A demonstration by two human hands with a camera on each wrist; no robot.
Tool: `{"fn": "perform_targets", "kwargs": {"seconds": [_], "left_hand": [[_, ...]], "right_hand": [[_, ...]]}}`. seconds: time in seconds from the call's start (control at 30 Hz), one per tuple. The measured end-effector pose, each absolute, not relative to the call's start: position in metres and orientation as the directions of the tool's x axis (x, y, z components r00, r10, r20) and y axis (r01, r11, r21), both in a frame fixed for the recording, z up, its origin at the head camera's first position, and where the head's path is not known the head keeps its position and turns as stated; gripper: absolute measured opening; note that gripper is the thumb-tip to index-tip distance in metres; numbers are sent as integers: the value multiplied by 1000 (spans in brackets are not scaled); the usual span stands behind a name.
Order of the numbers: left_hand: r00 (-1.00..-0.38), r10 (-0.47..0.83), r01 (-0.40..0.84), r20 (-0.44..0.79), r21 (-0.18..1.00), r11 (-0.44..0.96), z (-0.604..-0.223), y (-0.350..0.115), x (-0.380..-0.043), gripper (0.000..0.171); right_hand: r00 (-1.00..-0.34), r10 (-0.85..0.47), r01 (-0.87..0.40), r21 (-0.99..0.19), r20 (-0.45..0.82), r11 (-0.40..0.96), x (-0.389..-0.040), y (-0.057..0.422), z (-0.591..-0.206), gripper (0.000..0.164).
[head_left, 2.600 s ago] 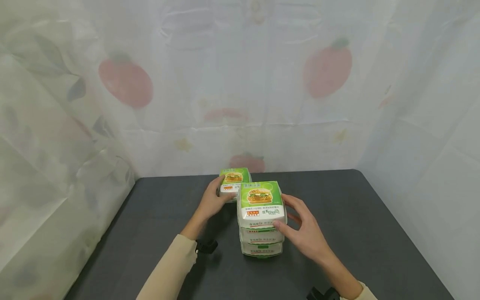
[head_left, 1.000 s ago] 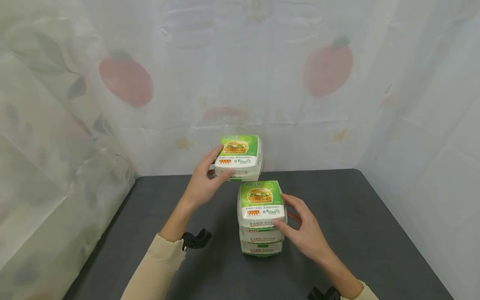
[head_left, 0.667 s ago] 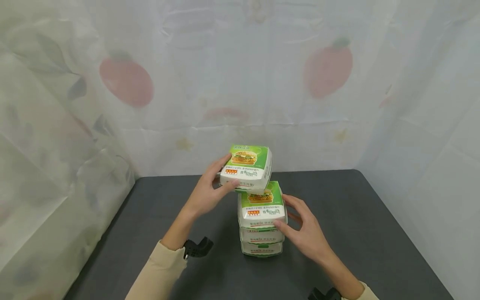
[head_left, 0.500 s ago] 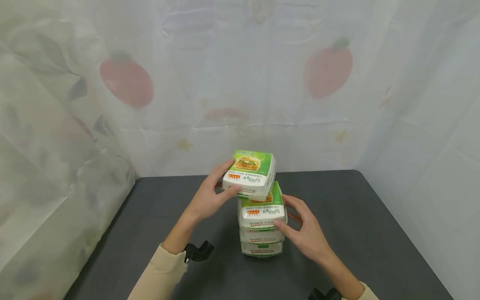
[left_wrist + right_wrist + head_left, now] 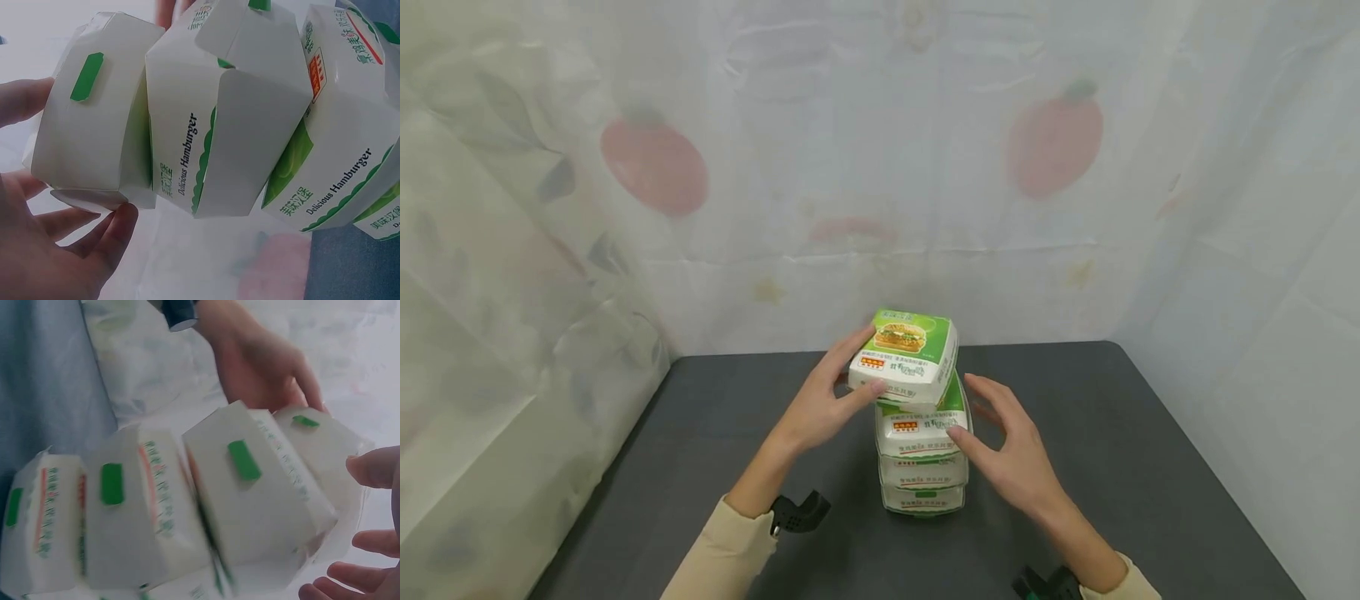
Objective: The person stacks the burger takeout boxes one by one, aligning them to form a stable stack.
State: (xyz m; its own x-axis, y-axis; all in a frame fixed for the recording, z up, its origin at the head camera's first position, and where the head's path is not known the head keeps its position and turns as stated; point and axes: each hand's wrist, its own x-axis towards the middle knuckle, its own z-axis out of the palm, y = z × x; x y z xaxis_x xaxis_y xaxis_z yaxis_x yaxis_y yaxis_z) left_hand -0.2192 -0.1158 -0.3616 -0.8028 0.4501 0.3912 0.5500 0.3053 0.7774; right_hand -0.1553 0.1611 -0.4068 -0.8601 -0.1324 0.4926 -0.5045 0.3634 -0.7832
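Note:
My left hand (image 5: 822, 407) grips a green and white paper burger box (image 5: 901, 358) with a burger picture on its lid. That box sits askew over the upper left of a stack of three like boxes (image 5: 922, 472); in the left wrist view the held box (image 5: 94, 119) appears to touch the box beneath it (image 5: 187, 125). At the stack's right side my right hand (image 5: 1017, 454) has loosely bent fingers and holds nothing. The right wrist view shows its fingertips (image 5: 369, 469) a little apart from the boxes.
The stack stands on a dark grey table (image 5: 1097, 492). A pale curtain with strawberry prints (image 5: 1056, 146) hangs behind the table, and further sheeting (image 5: 497, 333) hangs along the left and right. Dark wrist-worn devices (image 5: 801, 511) are on both arms.
My left hand has lifted the burger box from behind the stack and brought it right and down over the top. My right hand has let go of the stack's upper box.

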Motion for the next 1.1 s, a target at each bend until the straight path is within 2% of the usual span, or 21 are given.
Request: {"fn": "perform_targets", "kwargs": {"seconds": [0.43,0.67,1.1], "left_hand": [[-795,431,574,427,759,307,-364,-111,-214,73],[-813,397,557,426,767,318,-363,-107,-207,70],[-803,351,583,483,760,288,-362,-97,-194,63]], "right_hand": [[-817,-143,-572,-753,559,326,-162,147,-380,65],[-817,-139,-576,-780,560,245,-164,148,-379,62],[-829,-161,-553,-829,536,86,-171,162,-378,55]]}}
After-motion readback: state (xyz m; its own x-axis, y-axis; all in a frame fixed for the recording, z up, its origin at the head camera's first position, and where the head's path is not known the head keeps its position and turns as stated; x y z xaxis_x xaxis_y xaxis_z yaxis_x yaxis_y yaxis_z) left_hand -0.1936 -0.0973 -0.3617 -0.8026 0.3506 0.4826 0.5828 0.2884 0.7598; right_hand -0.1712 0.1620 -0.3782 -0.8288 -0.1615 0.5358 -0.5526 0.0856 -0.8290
